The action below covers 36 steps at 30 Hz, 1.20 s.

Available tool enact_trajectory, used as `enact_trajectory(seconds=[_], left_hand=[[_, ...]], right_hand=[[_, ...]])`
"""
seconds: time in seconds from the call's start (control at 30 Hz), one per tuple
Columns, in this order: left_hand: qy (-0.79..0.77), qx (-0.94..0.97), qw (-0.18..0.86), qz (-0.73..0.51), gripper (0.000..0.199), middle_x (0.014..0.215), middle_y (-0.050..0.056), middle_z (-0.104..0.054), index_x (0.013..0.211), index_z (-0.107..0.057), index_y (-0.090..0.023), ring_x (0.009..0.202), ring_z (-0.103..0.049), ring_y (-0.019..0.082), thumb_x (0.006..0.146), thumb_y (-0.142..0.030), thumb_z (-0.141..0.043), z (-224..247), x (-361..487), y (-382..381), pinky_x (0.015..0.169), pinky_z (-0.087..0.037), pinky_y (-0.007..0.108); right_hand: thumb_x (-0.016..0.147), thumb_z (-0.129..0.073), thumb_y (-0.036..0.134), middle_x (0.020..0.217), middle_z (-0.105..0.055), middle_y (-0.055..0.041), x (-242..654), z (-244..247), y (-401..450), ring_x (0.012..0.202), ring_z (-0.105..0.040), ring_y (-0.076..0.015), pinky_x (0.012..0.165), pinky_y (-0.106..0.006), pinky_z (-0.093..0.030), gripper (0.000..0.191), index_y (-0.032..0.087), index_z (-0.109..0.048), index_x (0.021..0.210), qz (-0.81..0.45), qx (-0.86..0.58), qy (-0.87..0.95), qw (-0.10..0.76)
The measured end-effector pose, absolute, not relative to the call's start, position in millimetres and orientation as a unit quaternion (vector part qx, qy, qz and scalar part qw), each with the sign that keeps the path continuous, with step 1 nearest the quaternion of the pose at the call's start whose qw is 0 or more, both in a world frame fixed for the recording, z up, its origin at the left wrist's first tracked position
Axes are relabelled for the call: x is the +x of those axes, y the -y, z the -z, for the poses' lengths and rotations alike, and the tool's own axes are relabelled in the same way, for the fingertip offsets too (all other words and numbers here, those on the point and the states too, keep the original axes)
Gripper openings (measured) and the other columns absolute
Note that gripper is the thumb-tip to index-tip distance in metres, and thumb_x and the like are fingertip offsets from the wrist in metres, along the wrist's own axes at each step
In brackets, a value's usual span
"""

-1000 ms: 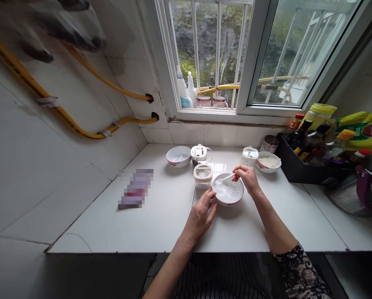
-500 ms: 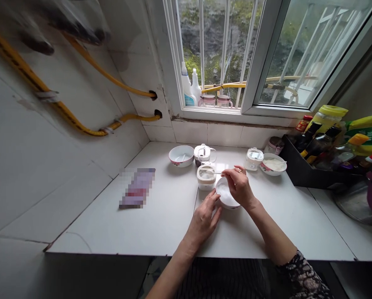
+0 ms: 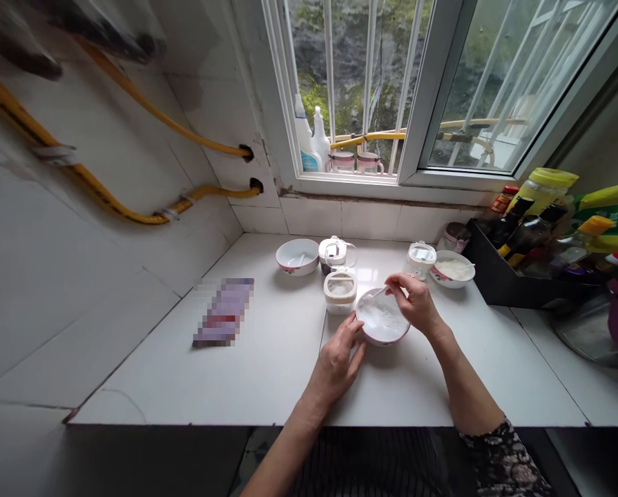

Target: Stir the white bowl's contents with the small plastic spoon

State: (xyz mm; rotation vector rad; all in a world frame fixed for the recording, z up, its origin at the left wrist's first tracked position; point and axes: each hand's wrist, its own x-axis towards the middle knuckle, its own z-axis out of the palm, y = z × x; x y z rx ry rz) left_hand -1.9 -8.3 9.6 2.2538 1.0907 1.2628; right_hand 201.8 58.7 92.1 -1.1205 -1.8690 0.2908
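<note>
- Taking the white bowl [image 3: 384, 337] as the dial's centre, with 12 towards the window [image 3: 360, 90], the bowl stands upright on the worktop [image 3: 267, 373] with white contents; wet or dry, I cannot tell.
- The right hand [image 3: 416, 304] comes over the rim from about 2 o'clock, fingertips pinching a small white spoon [image 3: 380, 293] that slants into the bowl towards 10.
- The left hand [image 3: 338, 353] touches the rim between 8 and 9, fingers loosely spread; whether it pinches the rim, I cannot tell.
- The square container [image 3: 340, 304] is just beside the bowl at 10, a dark-based jar [image 3: 333, 257] beyond it at 11.
- Farther off, another bowl [image 3: 293, 269] sits at 10, a lidded container [image 3: 421, 261] at 1 and a filled bowl [image 3: 452, 279] at 2.
- The step in hand looks like spoon work inside the bowl; as I judge it, any further stroke calls for a low spoon tip and a steady rim.
</note>
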Motion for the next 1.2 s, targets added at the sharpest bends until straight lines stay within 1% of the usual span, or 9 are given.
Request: enact_trajectory(seconds=[0.1, 0.2, 0.33, 0.43, 0.5, 0.67, 0.73, 0.97, 1.2], left_hand=[[-0.384, 0.792, 0.172, -0.443, 0.041, 0.143, 0.015, -0.053, 0.134, -0.044, -0.024, 0.13, -0.057, 0.029, 0.095, -0.012, -0.05, -9, -2, 8, 0.09, -0.061, 0.041], [-0.384, 0.788, 0.18, -0.446, 0.041, 0.144, 0.015, -0.052, 0.133, -0.044, -0.025, 0.13, -0.057, 0.028, 0.095, -0.012, -0.049, -9, -2, 8, 0.087, -0.063, 0.037], [-0.382, 0.787, 0.189, -0.446, 0.04, 0.145, 0.015, -0.051, 0.132, -0.045, -0.024, 0.128, -0.059, 0.027, 0.095, -0.011, -0.049, -10, -2, 9, 0.084, -0.063, 0.034], [-0.383, 0.788, 0.185, -0.445, 0.039, 0.144, 0.015, -0.052, 0.132, -0.045, -0.024, 0.13, -0.057, 0.027, 0.095, -0.012, -0.049, -11, -2, 9, 0.087, -0.062, 0.036], [-0.382, 0.787, 0.182, -0.448, 0.038, 0.144, 0.015, -0.052, 0.132, -0.046, -0.024, 0.131, -0.056, 0.027, 0.096, -0.012, -0.049, -12, -2, 10, 0.089, -0.062, 0.037], [-0.382, 0.789, 0.183, -0.446, 0.039, 0.144, 0.015, -0.052, 0.132, -0.045, -0.024, 0.13, -0.057, 0.026, 0.096, -0.012, -0.049, -12, -2, 9, 0.089, -0.062, 0.036], [-0.379, 0.79, 0.18, -0.447, 0.039, 0.144, 0.015, -0.052, 0.132, -0.045, -0.024, 0.131, -0.056, 0.027, 0.096, -0.011, -0.049, -11, -2, 9, 0.088, -0.062, 0.035], [-0.378, 0.789, 0.177, -0.451, 0.039, 0.144, 0.016, -0.052, 0.132, -0.045, -0.023, 0.133, -0.054, 0.028, 0.095, -0.01, -0.049, -10, -2, 9, 0.086, -0.063, 0.035], [-0.377, 0.793, 0.166, -0.449, 0.04, 0.144, 0.016, -0.053, 0.133, -0.044, -0.023, 0.131, -0.056, 0.028, 0.095, -0.011, -0.049, -9, -2, 8, 0.089, -0.062, 0.038]], right_hand=[[0.09, -0.05, 0.015, 0.073, -0.073, -0.0031, 201, -94, -56, 0.076, -0.065, -0.0206, 0.079, -0.036, -0.049, 0.018, 0.023, -0.066, 0.084, -0.143, -0.402, 0.803, 0.416], [0.089, -0.051, 0.015, 0.071, -0.071, -0.0022, 206, -95, -56, 0.075, -0.065, -0.0206, 0.078, -0.035, -0.048, 0.018, 0.024, -0.066, 0.083, -0.14, -0.426, 0.79, 0.417], [0.087, -0.052, 0.015, 0.065, -0.069, -0.0008, 211, -92, -61, 0.069, -0.063, -0.0197, 0.081, -0.035, -0.046, 0.017, 0.023, -0.066, 0.081, -0.109, -0.497, 0.746, 0.43], [0.084, -0.052, 0.015, 0.063, -0.069, 0.0, 208, -88, -64, 0.068, -0.063, -0.0191, 0.088, -0.037, -0.044, 0.017, 0.023, -0.065, 0.078, -0.115, -0.513, 0.738, 0.424], [0.084, -0.051, 0.017, 0.062, -0.069, 0.0003, 204, -86, -65, 0.066, -0.063, -0.0182, 0.088, -0.037, -0.045, 0.017, 0.023, -0.065, 0.075, -0.14, -0.511, 0.736, 0.422], [0.078, -0.051, 0.022, 0.058, -0.068, -0.0003, 204, -86, -65, 0.059, -0.062, -0.0172, 0.067, -0.031, -0.048, 0.015, 0.021, -0.064, 0.072, -0.25, -0.531, 0.671, 0.452], [0.076, -0.053, 0.025, 0.056, -0.067, -0.0004, 207, -87, -67, 0.056, -0.062, -0.0169, 0.063, -0.03, -0.048, 0.013, 0.02, -0.064, 0.072, -0.298, -0.537, 0.629, 0.476], [0.062, -0.059, 0.027, 0.049, -0.064, -0.0002, 213, -90, -71, 0.05, -0.056, -0.0141, 0.057, -0.028, -0.047, 0.01, 0.018, -0.065, 0.063, -0.418, -0.525, 0.516, 0.532], [0.059, -0.062, 0.026, 0.049, -0.064, -0.0014, 217, -90, -74, 0.05, -0.056, -0.0147, 0.055, -0.029, -0.046, 0.01, 0.018, -0.067, 0.061, -0.471, -0.513, 0.475, 0.539]])
